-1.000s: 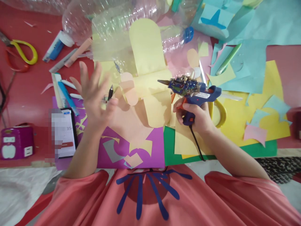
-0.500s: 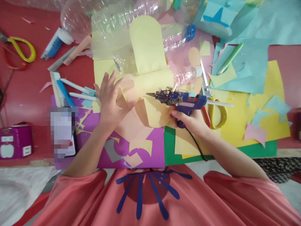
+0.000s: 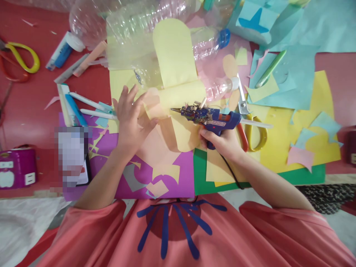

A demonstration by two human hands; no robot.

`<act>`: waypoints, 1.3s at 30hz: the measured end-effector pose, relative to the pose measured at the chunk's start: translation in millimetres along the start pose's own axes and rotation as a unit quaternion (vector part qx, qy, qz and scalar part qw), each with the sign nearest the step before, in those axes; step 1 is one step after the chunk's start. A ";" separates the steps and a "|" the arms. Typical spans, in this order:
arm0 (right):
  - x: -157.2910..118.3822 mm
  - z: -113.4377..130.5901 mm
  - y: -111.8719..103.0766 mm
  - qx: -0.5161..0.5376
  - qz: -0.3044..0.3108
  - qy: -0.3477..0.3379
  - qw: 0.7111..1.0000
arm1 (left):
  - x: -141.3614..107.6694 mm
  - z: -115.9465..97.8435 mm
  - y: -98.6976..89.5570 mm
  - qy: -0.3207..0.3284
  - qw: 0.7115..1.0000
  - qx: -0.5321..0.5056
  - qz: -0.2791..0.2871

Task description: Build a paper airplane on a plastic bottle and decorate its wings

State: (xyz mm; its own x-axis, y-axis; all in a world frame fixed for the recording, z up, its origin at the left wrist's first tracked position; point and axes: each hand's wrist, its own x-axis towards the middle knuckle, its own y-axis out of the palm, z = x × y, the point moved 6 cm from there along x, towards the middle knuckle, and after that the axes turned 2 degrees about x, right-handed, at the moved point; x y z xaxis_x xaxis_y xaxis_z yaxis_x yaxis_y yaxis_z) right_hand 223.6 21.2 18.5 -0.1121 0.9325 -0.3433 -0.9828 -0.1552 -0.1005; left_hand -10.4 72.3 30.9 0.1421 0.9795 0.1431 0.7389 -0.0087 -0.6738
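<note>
My right hand (image 3: 218,141) is wrapped round the handle of a blue hot glue gun (image 3: 219,124), whose front end is caked with debris. A glue stick (image 3: 257,123) juts from its back, and its nozzle points left over a peach paper piece (image 3: 154,105). My left hand (image 3: 133,120) is spread beside that piece, fingers apart, with nothing visibly gripped; whether the fingertips touch the paper I cannot tell. Behind the nozzle lies a pale yellow paper shape (image 3: 175,52) with a rounded top and a folded or rolled band across it.
Clear plastic bottles (image 3: 144,26) lie at the back. Scissors (image 3: 257,133) rest right of the glue gun, and another pair of scissors (image 3: 25,57) is far left. Markers (image 3: 91,102) and a phone (image 3: 73,155) lie left of my arm. Paper scraps (image 3: 300,157) are scattered about.
The glue gun has shifted very slightly left, its nozzle a little nearer my left hand. My left hand keeps nearly the same spread pose. The whole view has drifted slightly.
</note>
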 end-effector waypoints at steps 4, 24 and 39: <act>0.3 -3.1 -2.8 0.004 -0.018 0.007 1.000 | -0.3 -2.2 0.2 0.002 1.000 0.004 0.002; 0.9 3.0 -16.1 -0.006 -0.064 -0.008 0.998 | 0.6 10.6 2.4 0.026 0.998 0.062 0.007; -4.6 -2.5 -31.2 0.033 -0.095 0.006 0.995 | 1.4 8.1 0.6 0.024 0.999 0.040 -0.012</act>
State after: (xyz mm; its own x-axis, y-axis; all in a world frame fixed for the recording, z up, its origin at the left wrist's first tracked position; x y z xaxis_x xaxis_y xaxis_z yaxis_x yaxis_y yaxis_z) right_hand 255.1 20.9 20.9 0.0776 0.9392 -0.3345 -0.9936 0.0451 -0.1040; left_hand -15.2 75.3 24.9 0.1584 0.9682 0.1935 0.6876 0.0325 -0.7254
